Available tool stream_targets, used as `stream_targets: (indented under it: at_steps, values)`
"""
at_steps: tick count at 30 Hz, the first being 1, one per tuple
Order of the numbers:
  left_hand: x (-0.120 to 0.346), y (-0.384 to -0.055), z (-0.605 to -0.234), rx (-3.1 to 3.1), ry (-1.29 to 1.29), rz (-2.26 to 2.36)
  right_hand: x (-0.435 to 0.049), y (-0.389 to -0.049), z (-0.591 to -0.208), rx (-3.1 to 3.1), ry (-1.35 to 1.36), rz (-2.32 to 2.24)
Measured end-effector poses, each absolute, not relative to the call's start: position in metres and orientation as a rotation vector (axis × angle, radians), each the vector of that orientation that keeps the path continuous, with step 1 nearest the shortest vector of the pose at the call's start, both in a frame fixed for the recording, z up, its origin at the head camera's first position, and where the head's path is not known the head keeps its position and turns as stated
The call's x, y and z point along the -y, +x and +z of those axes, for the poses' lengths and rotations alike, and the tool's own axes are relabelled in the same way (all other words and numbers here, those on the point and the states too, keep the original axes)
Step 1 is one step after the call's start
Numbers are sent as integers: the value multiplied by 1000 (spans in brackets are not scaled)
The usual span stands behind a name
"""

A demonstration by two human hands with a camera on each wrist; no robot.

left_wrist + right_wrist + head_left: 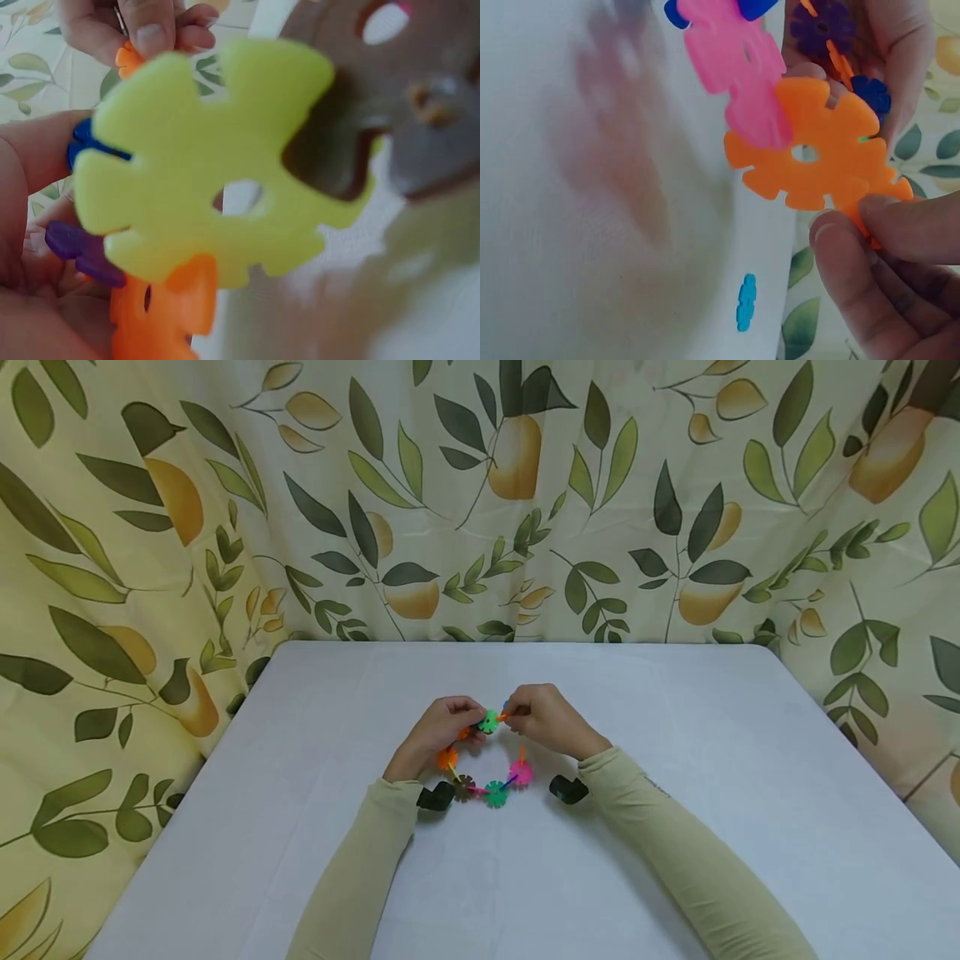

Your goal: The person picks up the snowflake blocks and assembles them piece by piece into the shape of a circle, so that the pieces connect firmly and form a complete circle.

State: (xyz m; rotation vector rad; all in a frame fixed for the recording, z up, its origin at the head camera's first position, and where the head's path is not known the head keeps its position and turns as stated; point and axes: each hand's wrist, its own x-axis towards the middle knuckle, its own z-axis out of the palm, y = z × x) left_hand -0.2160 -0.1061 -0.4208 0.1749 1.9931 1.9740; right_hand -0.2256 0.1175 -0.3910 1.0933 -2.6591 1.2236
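Observation:
Slotted, flower-shaped plastic discs are linked into a ring-like chain between my hands. My left hand (444, 731) holds the chain's upper left part, with a dark blue disc (84, 146) and a purple disc (84, 251) by its fingers. A green disc (488, 722) sits at its fingertips. On the other side, my right hand (553, 720) pinches an orange disc (127, 58) between thumb and forefinger. Hanging below are a pink disc (520, 772), another green disc (495, 794), a brown disc (412, 82), a yellow disc (172, 150) and an orange disc (161, 322).
A light blue disc (746, 302) lies on the white table (675, 710), apart from the chain. Black wrist cameras, one on the left wrist (436, 797) and one on the right wrist (568, 790), stick out inward. A leaf-patterned curtain (465, 543) hangs behind the table.

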Motion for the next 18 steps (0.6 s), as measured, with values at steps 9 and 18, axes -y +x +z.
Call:
stream_targets:
  at_steps: [9, 18]
  values:
    - [105, -218, -424, -2015, 200, 1999, -110, -227, -392, 2588, 1143, 1092]
    - [108, -218, -425, -1964, 210, 1986, -111, -230, -391, 2651, 1119, 1143]
